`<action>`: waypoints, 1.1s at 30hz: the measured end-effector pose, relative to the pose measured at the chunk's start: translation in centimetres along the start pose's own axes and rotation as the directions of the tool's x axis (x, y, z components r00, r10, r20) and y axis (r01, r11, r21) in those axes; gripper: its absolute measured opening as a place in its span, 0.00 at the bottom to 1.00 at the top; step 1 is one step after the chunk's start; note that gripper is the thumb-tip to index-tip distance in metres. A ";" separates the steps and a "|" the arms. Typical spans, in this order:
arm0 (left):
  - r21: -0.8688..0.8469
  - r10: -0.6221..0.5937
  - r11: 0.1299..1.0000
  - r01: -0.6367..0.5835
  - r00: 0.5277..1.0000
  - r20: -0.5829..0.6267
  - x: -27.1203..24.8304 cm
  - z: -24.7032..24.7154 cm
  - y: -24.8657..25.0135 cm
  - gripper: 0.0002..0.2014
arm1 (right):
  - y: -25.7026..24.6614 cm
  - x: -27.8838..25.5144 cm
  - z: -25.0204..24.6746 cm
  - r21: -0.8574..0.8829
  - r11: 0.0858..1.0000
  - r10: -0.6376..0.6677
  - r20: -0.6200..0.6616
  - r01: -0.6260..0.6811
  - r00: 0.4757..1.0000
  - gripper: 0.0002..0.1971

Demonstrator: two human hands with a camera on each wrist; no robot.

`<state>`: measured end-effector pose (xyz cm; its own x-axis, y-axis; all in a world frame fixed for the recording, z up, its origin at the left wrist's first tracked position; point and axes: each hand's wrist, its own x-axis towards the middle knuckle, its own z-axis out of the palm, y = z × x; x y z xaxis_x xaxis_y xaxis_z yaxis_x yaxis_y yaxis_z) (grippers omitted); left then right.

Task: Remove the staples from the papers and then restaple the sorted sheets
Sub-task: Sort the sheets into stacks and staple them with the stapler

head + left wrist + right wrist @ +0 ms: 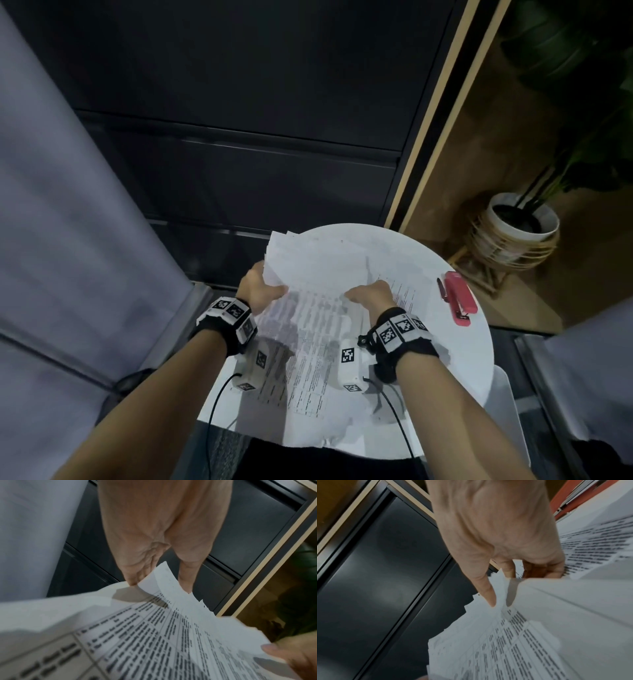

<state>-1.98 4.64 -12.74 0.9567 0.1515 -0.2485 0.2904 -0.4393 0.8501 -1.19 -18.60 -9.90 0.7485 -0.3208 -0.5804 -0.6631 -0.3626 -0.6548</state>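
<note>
Both hands hold one fanned sheaf of printed papers (308,274) lifted above the round white surface (455,359). The left hand (258,287) pinches the left edge between thumb and fingers; the right hand (371,294) curls on the right edge. More printed sheets (308,387) lie flat under the wrists; their number cannot be told. One red stapler (460,298) rests near the right rim, one dark pen-like item (442,288) just beside it. The sheaf is uneven, so loose sheets could slip from the pinch and mix with those below, and any staple left in could tear a corner
</note>
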 end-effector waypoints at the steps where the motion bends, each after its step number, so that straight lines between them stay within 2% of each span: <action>1: -0.019 0.000 1.000 0.001 1.000 0.013 -0.3 -0.3 0.1 0.32 | -0.2 -0.2 0.4 -0.010 1.000 -0.011 -0.016 0.011 1.000 0.30; 3: -0.018 0.000 1.000 0.000 1.000 -0.007 -0.6 -0.5 0.3 0.32 | -0.6 -0.7 0.9 -0.056 0.998 -0.023 -0.083 0.018 0.996 0.31; 5: -0.033 -0.008 0.999 0.006 0.998 -0.064 -1.1 -0.6 0.5 0.36 | -0.6 -1.2 1.1 -0.104 0.995 -0.017 -0.152 0.001 0.988 0.38; 8: -0.017 -0.034 0.999 0.032 0.992 -0.124 -1.9 -0.3 1.0 0.37 | -0.6 -1.2 1.4 -0.042 0.998 0.033 -0.112 -0.038 0.993 0.44; 10: -0.006 -0.021 1.000 0.021 0.994 -0.111 -2.1 0.0 0.8 0.30 | -0.5 -1.2 1.2 0.021 0.997 0.075 -0.032 -0.074 0.997 0.40; 12: -0.007 0.044 0.999 -0.045 0.996 -0.081 -2.3 -0.1 0.8 0.17 | -0.3 -1.6 0.6 0.072 0.994 0.075 0.022 -0.077 0.997 0.36; 14: -0.112 0.102 0.988 -0.107 0.994 -0.047 -2.5 -0.8 1.2 0.09 | 0.5 -1.1 0.2 0.137 0.989 0.050 0.030 -0.053 0.998 0.42; 16: -0.289 0.129 0.948 -0.133 0.991 -0.036 -2.8 -1.6 2.3 0.10 | 1.7 0.8 -0.2 0.230 0.973 -0.028 -0.010 0.030 1.000 0.49; 17: -0.347 0.139 0.926 -0.147 0.989 -0.048 -3.0 -2.0 2.9 0.10 | 2.1 1.5 -0.5 0.286 0.957 -0.047 -0.001 0.045 0.999 0.48; 19: -0.426 0.154 0.889 -0.168 0.986 -0.066 -3.0 -2.7 4.0 0.08 | 1.6 -0.1 -1.6 0.407 0.913 -0.079 0.084 0.038 0.993 0.34; 20: -0.457 0.148 0.875 -0.159 0.987 -0.060 -3.0 -2.9 4.4 0.08 | 1.3 -0.9 -2.2 0.413 0.910 -0.095 0.131 0.033 0.987 0.27; 21: -0.478 0.139 0.867 -0.143 0.989 -0.043 -3.0 -3.1 4.7 0.07 | 1.1 -1.4 -2.7 0.416 0.908 -0.122 0.171 0.041 0.978 0.24; 23: -0.491 0.138 0.865 -0.109 0.990 0.023 -3.2 -3.3 5.2 0.07 | 1.0 -1.6 -3.1 0.429 0.900 -0.172 0.196 0.073 0.965 0.32; 26: -0.399 0.166 0.910 -0.110 0.980 0.107 -3.7 -2.8 5.9 0.09 | 0.4 -2.8 -3.1 0.433 0.889 -0.244 0.165 0.152 0.956 0.19; 29: -0.395 0.135 0.916 -0.076 0.983 0.123 -3.8 -2.4 6.0 0.17 | 0.3 -3.4 -3.0 0.435 0.858 -0.342 0.089 0.272 0.936 0.16; 33: -0.319 0.145 0.939 -0.131 0.989 0.019 -3.6 -3.7 5.7 0.24 | 0.0 -4.8 -4.0 0.436 0.803 -0.474 0.051 0.407 0.879 0.12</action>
<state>-3.86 4.85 -5.30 0.9889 0.0689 -0.1315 0.1406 -0.1502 0.9786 -4.75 -20.51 -5.18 0.9722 -0.0653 -0.2251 -0.2279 -0.0397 -0.9729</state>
